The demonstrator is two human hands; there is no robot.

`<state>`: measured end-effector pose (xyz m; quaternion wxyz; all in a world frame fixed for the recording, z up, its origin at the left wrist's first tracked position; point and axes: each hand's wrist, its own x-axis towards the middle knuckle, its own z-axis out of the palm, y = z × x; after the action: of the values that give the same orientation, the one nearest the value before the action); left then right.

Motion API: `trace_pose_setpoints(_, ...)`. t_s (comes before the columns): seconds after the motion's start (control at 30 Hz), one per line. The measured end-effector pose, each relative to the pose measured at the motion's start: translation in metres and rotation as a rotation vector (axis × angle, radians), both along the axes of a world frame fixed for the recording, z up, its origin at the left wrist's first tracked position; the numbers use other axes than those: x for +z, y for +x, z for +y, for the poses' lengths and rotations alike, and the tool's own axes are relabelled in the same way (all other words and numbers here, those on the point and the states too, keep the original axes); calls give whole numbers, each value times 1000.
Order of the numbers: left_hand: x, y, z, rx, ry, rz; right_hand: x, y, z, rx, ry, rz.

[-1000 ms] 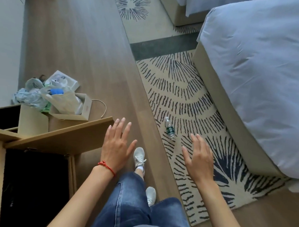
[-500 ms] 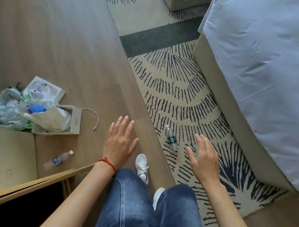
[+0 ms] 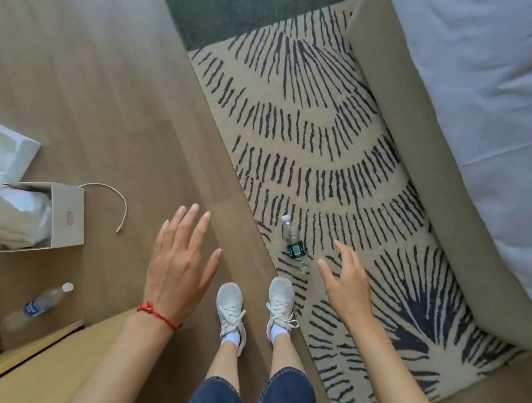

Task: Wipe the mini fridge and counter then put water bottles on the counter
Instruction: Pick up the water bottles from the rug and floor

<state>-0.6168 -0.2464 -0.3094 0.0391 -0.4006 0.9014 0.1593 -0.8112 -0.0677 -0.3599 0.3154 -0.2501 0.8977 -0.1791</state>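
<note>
A clear water bottle with a green label lies on the patterned rug, just ahead of my feet. A second clear bottle with a blue label lies on the wooden floor at the lower left. My left hand hovers above the wooden floor with fingers spread, holding nothing. My right hand is spread too, hanging a short way right of the green-label bottle and apart from it. The wooden counter edge shows at the bottom left. The mini fridge is out of view.
A paper bag with plastic-wrapped things lies on the floor at the left, its cord handle trailing right. A bed with a beige base and white duvet fills the right side. The rug runs between bed and wooden floor.
The view has tilted down and moved right, so the counter slid to the bottom left and both feet show side by side. Both hands stay spread and have come nearer the green-label bottle.
</note>
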Motion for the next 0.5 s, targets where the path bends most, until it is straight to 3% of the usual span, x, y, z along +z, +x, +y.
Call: trace_pose_setpoints(0.5,-292,-59,-2,-27,51,10,-335,-41,-19,29,170,-103)
